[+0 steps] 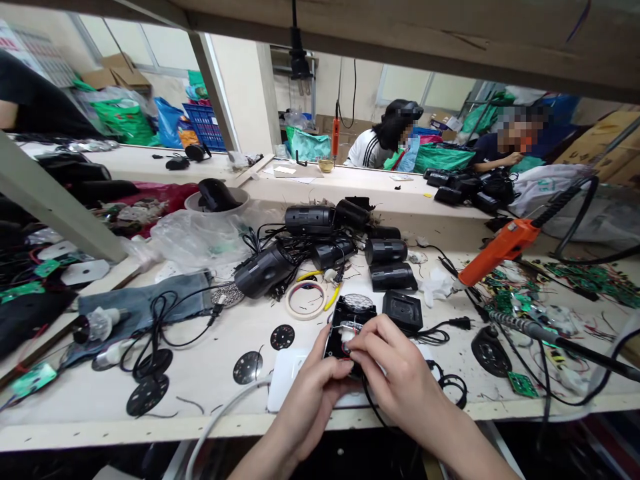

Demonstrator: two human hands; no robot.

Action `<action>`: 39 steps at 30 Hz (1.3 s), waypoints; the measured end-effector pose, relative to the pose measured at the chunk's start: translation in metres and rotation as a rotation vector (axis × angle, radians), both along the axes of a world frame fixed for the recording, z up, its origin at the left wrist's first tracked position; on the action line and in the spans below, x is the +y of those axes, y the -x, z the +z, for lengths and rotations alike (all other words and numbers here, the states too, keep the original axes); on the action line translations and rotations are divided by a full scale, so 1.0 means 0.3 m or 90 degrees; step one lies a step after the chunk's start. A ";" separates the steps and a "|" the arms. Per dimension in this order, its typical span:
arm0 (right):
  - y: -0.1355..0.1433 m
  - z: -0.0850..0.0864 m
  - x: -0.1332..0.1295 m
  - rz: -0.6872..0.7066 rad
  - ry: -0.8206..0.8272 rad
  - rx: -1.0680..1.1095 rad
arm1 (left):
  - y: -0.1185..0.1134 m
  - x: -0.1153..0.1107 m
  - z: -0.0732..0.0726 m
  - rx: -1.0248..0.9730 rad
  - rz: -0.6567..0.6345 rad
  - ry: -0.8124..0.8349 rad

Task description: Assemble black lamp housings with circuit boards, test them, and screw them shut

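Near the front edge of the workbench, my left hand (320,383) is wrapped round an opened black plastic housing (341,313) with a round grille at its far end. Fingers of my right hand (393,360) are pinched together inside the housing, at a white part (349,331) with thin wires. Whether they grip that part or a wire, I cannot make out. A black cable runs down from the housing. Under my hands lies a white board (283,377). Just right of the housing sits a black rectangular casing (403,310).
Behind my hands are a masking tape roll (289,303), a heap of black cylindrical housings (310,219) and cables. An orange electric screwdriver (500,250) hangs at right above green circuit boards (523,385). Black dials (247,367) lie left. Two people sit beyond the bench; another person's arm shows far left.
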State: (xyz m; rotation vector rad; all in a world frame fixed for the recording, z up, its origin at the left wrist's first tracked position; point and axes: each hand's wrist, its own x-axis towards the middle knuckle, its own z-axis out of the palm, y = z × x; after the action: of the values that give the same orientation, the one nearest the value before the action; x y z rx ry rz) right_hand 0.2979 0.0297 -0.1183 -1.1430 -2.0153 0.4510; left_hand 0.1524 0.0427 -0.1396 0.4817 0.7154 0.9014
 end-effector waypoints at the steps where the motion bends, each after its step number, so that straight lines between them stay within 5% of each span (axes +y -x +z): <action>1: 0.000 -0.002 0.002 -0.001 -0.003 0.003 | 0.000 0.001 -0.003 0.006 0.001 -0.003; 12: 0.004 -0.045 0.008 -0.049 -0.127 -0.066 | -0.019 0.002 0.008 0.021 0.015 0.018; 21: -0.016 -0.009 -0.011 0.033 -0.081 -0.122 | -0.004 0.012 -0.012 -0.047 0.025 0.056; 31: -0.047 -0.014 -0.032 0.065 -0.179 -0.119 | -0.026 0.005 0.004 -0.076 0.008 0.026; 39: -0.023 -0.015 -0.040 -0.003 -0.155 -0.245 | -0.028 0.014 0.011 -0.025 0.021 0.035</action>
State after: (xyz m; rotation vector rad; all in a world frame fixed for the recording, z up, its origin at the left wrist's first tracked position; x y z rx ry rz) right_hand 0.3048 0.0178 -0.1228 -1.1439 -2.3179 -0.0260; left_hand 0.1607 0.0470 -0.1364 0.4038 0.7127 0.9166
